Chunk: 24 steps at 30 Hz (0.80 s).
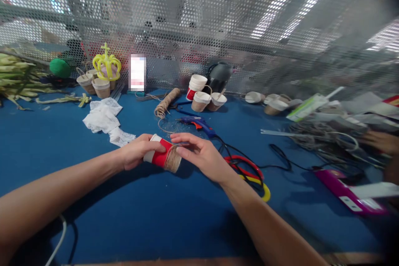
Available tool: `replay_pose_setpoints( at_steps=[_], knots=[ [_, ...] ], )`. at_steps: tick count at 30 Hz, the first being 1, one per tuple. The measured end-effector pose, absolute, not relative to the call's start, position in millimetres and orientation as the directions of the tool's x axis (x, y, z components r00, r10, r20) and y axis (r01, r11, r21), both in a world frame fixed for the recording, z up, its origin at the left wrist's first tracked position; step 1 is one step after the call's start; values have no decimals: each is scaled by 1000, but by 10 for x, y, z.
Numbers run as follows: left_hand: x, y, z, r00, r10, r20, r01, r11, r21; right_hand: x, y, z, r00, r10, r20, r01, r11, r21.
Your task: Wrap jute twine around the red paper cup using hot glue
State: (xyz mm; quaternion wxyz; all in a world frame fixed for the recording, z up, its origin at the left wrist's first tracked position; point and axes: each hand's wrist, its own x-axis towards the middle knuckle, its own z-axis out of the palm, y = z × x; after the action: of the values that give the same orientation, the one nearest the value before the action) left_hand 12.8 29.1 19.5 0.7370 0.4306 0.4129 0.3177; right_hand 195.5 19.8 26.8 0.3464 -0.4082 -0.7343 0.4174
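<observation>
A red and white paper cup lies tilted in my left hand, whose fingers are closed round it, with the thumb on the red side. Brown twine is wound in several turns round the cup's end nearest my right hand. The thumb and fingers of my right hand are at that winding, closed on the twine, though the fingers partly hide the strand. A thin strand runs behind the hands toward a roll of twine. A blue glue gun lies just beyond my right hand.
Crumpled white cloth lies left. Twine-wrapped cups and a yellow crown stand along the mesh wall. Scissors with red and yellow handles, cables and a purple power strip lie right. Another person's hand is at far right.
</observation>
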Motion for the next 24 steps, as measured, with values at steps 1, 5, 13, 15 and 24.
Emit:
replay_pose_setpoints(
  at_steps=[1, 5, 13, 15, 24],
  knots=[
    [124, 285, 197, 476, 812, -339, -106, 435, 894, 1946, 197, 259, -422, 891, 166, 305, 312, -900],
    [106, 270, 188, 535, 769, -350, -63, 449, 891, 1925, 194, 243, -401, 901, 162, 293, 294, -910],
    [109, 276, 161, 537, 767, -352, -4, 419, 908, 1927, 134, 269, -394, 888, 238, 349, 384, -855],
    [114, 268, 166, 548, 761, -347, 20, 403, 915, 1924, 127, 261, -395, 883, 252, 371, 405, -836],
    [128, 224, 207, 565, 750, -344, 62, 377, 924, 1904, 123, 250, -384, 882, 275, 429, 434, -793]
  ],
)
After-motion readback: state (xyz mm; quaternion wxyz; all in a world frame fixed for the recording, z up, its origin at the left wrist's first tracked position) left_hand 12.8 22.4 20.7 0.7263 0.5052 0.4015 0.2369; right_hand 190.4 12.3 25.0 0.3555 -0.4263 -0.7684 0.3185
